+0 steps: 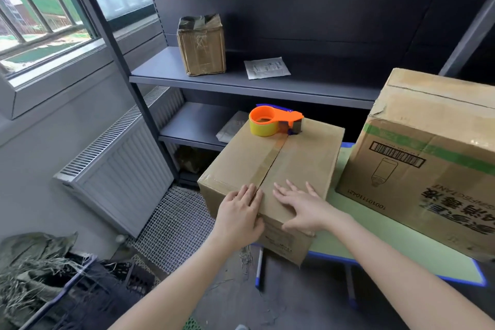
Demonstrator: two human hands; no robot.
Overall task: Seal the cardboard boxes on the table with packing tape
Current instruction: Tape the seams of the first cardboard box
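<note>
Both hands, left (239, 215) and right (302, 206), lie flat and open on the box (302, 158) at its 6 o'clock edge. The box seems to overhang the table (375, 246) corner. Hard pressing could tip it and send the dispenser (270, 122), at 12 o'clock, sliding off.

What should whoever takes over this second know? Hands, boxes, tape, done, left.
Left hand: open, flat on the small box, near left flap.
Right hand: open, flat on the right flap. Neither holds anything.
Tape dispenser: sits at the far end of that box's top, at the seam.
Done: a tape strip covers the far part of the seam.
Left: the near part looks untaped; run tape to the front edge. Large box, at right on the table: seal cannot be judged.
</note>
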